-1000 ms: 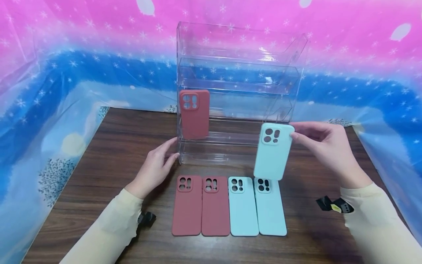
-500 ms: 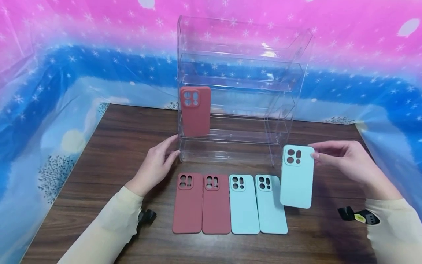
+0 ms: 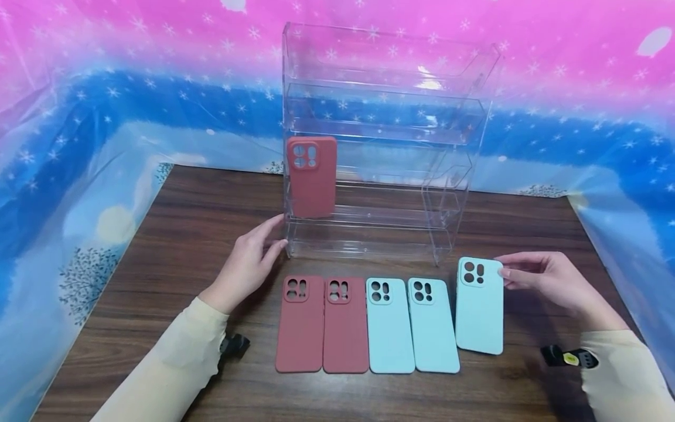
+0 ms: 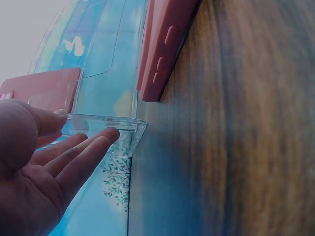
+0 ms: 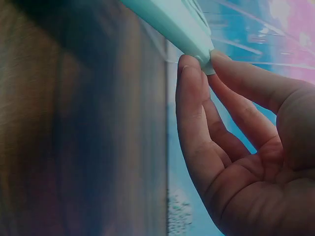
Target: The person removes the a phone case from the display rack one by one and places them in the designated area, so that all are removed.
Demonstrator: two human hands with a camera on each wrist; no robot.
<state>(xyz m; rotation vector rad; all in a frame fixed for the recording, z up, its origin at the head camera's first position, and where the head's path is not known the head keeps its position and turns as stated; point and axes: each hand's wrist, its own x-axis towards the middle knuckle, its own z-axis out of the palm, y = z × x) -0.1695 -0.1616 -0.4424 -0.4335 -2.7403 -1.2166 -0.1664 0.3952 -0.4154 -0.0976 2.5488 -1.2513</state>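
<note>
My right hand [image 3: 548, 284] pinches a mint-green phone case [image 3: 480, 310] by its upper right edge, thumb against fingertips. That case leans at the right end of a row, close over the table. In the row lie two mint cases, one [image 3: 387, 331] beside the other [image 3: 435, 331], and two dark-pink cases, the outer one [image 3: 299, 331] left of its neighbour [image 3: 345, 331]. My left hand [image 3: 248, 261], fingers mostly straight, touches the lower left side of a clear tiered rack [image 3: 379, 220]. Another pink case [image 3: 313, 187] stands in the rack's left end.
The dark wood table [image 3: 174, 246] carries the rack behind the row of cases. A pink and blue snowflake cloth [image 3: 158, 105] hangs round the back and sides. The rack's transparent shelves and side panels rise well above the table.
My right hand has carried the mint case away from the rack's front, rightward and down, to the right end of the row. My left hand stays at the rack's side.
</note>
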